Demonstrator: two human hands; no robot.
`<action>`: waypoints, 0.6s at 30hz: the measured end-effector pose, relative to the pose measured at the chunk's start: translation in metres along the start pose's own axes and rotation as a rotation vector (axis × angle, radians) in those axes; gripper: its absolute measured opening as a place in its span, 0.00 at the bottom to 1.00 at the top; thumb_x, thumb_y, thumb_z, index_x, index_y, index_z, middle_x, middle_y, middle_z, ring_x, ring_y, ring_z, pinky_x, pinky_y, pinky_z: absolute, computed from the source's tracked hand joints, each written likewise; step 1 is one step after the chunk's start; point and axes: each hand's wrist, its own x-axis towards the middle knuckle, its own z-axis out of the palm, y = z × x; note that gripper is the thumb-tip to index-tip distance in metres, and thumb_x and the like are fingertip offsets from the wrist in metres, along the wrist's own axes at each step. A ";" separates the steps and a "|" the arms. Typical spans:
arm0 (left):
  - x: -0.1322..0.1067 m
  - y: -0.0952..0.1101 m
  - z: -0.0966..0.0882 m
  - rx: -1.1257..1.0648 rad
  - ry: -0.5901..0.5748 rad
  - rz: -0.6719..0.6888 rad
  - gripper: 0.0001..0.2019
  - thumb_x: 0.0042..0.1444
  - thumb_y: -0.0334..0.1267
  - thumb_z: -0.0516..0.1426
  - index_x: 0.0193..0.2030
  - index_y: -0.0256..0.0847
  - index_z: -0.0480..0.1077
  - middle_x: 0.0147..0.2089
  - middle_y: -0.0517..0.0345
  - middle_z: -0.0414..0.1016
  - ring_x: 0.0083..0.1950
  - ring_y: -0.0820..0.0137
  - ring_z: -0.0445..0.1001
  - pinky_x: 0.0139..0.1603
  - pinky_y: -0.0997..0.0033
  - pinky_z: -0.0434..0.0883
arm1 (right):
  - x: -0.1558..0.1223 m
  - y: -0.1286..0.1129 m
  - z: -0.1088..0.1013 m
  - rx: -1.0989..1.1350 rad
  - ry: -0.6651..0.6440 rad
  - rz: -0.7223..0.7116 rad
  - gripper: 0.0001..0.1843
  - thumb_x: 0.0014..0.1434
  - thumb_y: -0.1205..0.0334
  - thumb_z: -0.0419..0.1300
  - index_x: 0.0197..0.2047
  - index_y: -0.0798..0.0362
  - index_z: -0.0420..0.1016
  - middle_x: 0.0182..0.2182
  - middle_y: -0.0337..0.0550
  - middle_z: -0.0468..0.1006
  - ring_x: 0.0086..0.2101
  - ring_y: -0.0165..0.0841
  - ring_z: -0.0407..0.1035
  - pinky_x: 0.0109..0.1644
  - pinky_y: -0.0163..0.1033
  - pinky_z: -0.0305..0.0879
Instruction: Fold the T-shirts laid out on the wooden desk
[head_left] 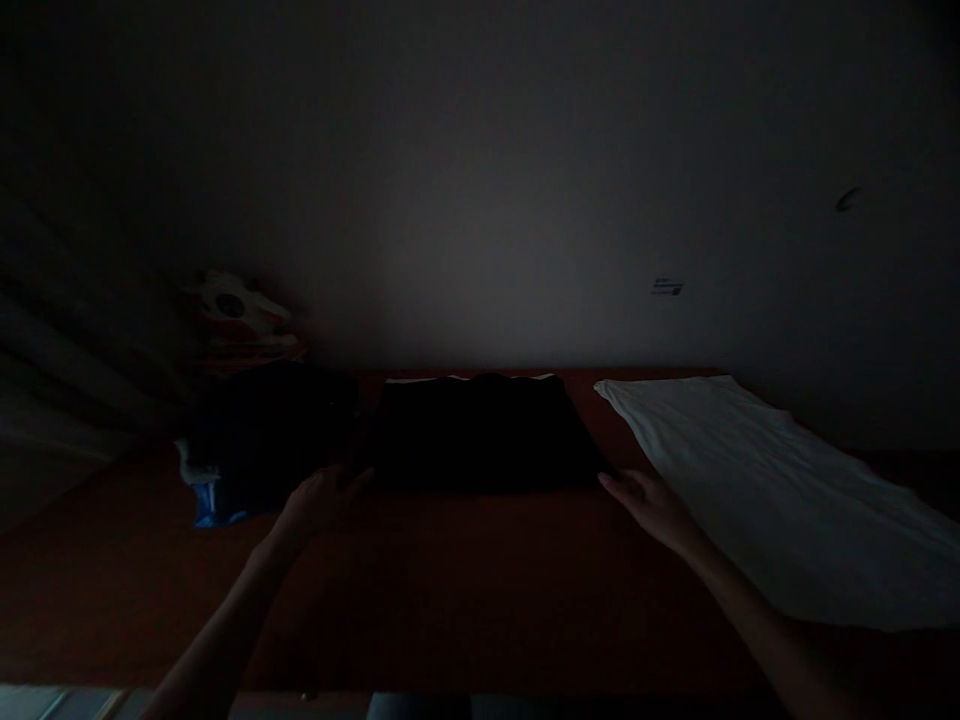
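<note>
A black cloth [480, 435], maybe a garment, lies folded in a wide shape on the reddish-brown surface, with a thin white edge along its far side. My left hand [322, 497] is at its near left corner, fingers closed there, though darkness hides most of the fingertips. At the near right corner, my right hand [649, 505] pinches the cloth between thumb and fingers. To the right, a white cloth [765, 490] is spread out long and flat. The room is dim, so folds in the black cloth do not show.
Left of my left hand sits a dark heap of cloth [270, 430], with a blue piece [217, 503] at its near edge. Behind it stands a white and red object [236, 305]. A plain wall [480, 200] rises at the back; a curtain [52, 350] hangs at left.
</note>
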 end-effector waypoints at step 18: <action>-0.030 -0.003 -0.018 -0.855 0.123 -0.172 0.30 0.38 0.69 0.65 0.34 0.43 0.74 0.26 0.64 0.69 0.27 0.71 0.69 0.27 0.73 0.70 | -0.024 0.016 -0.033 0.166 0.029 0.103 0.31 0.48 0.26 0.61 0.32 0.48 0.73 0.25 0.42 0.77 0.37 0.43 0.77 0.39 0.42 0.73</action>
